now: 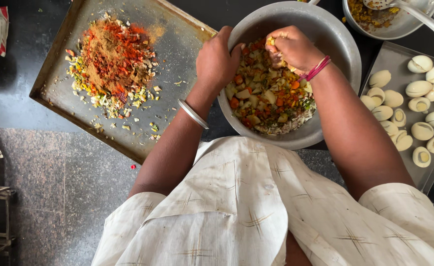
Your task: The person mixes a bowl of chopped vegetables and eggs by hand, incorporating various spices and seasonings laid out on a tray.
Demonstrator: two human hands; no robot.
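Two hands at bowl. Left hand grips bowl's near-left rim, fingers curled over edge. Right hand inside bowl, fingers clenched on clump of vegetable mix, above heap. Mix fills bowl's lower half: diced orange, pale, green bits. Left of bowl, tray bearing spice pile. Right of bowl, second tray of halved eggs. Pan with spoon at top right.

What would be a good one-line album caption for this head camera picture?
Left hand steadies a metal bowl while the right hand lifts chopped vegetable mix, between a spice-heaped tray and halved boiled eggs.
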